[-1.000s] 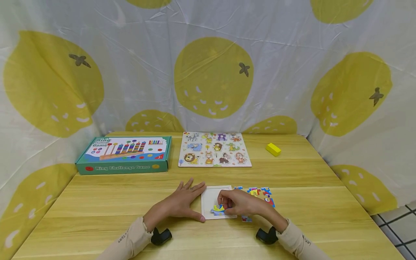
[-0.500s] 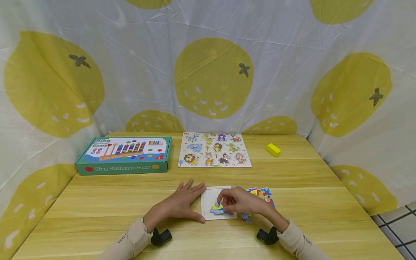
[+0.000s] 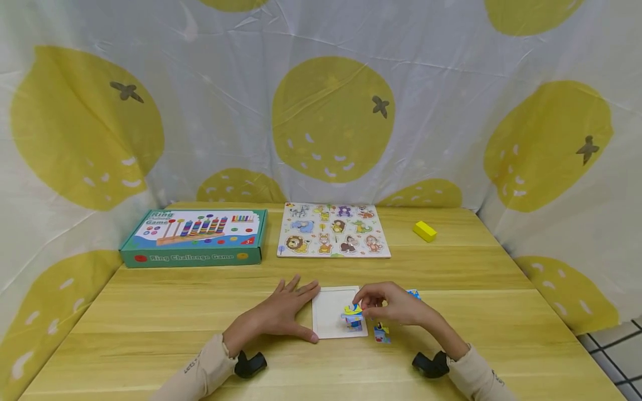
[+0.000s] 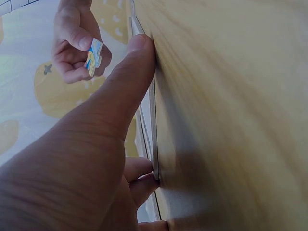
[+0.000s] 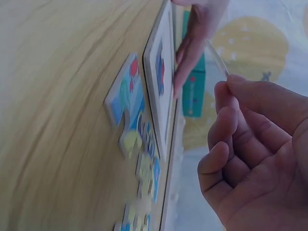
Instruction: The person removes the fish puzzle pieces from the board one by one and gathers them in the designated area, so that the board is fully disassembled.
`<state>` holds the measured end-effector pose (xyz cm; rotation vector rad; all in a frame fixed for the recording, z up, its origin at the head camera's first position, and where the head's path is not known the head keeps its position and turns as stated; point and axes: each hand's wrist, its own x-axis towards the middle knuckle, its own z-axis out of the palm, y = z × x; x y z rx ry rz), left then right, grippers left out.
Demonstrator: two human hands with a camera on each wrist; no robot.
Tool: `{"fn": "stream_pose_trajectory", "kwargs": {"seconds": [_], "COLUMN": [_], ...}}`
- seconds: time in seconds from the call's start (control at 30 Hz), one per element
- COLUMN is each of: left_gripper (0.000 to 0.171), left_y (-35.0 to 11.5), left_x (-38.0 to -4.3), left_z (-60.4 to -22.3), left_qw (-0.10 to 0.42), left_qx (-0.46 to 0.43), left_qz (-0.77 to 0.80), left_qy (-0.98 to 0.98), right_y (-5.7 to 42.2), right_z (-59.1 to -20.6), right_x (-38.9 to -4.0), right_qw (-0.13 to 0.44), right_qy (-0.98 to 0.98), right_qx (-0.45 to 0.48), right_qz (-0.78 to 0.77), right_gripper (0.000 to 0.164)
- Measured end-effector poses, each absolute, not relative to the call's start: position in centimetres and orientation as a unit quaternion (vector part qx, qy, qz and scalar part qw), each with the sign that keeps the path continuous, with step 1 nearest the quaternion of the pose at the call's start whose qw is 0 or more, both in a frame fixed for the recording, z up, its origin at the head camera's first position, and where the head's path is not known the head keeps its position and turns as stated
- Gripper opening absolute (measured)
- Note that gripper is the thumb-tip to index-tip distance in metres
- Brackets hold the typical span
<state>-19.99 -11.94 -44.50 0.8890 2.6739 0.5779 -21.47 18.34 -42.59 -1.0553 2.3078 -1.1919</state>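
Observation:
My right hand (image 3: 393,303) pinches a blue-and-yellow jigsaw puzzle piece (image 3: 353,309) between thumb and fingers, above the right side of a white puzzle tray (image 3: 326,303). The right wrist view shows the held piece (image 5: 218,58) edge-on, clear of the tray. A coloured patch, apparently another piece (image 5: 160,72), lies inside the tray. My left hand (image 3: 281,312) rests at the tray's left side with fingers spread, its thumb touching the near corner. Loose puzzle pieces (image 3: 382,333) lie on the table right of the tray, partly hidden by my right hand in the head view.
Behind the tray lies an animal puzzle board (image 3: 333,231). A green Ring Challenge Game box (image 3: 193,259) stands at the back left, and a yellow block (image 3: 424,231) sits at the back right. A lemon-print curtain (image 3: 241,111) encloses the table's back and sides.
My right hand has risen and moved right with the puzzle piece, away from the tray's surface. A patch of colour in the tray now shows below it. The left hand stays in place.

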Motion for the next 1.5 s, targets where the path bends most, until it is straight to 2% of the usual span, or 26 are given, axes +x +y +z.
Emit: {"fn": "stream_pose_trajectory", "kwargs": {"seconds": [0.33,0.57,0.77,1.5], "left_gripper": [0.107,0.106,0.106,0.106], "left_y": [-12.0,-12.0,-12.1,-12.1], "left_x": [-20.0,-20.0,-20.0,-20.2], "left_z": [-44.6,-44.4,-44.4,-44.5], "left_qw": [0.134,0.134,0.133,0.131], "left_qx": [0.306,0.307,0.309,0.309], "left_qz": [0.206,0.208,0.207,0.201], "left_qy": [0.920,0.919,0.919,0.920], "right_y": [22.6,24.8,26.3,27.8], "right_z": [-42.9,-43.1,-43.7,-45.1], "right_x": [-20.8,-19.7,-18.7,-17.4], "right_qw": [0.154,0.142,0.161,0.184], "right_qy": [0.822,0.840,0.835,0.837], "right_qx": [-0.330,-0.292,-0.270,-0.253], "right_qz": [-0.438,-0.435,-0.453,-0.450], "right_gripper": [0.021,0.018,0.018,0.015]}}
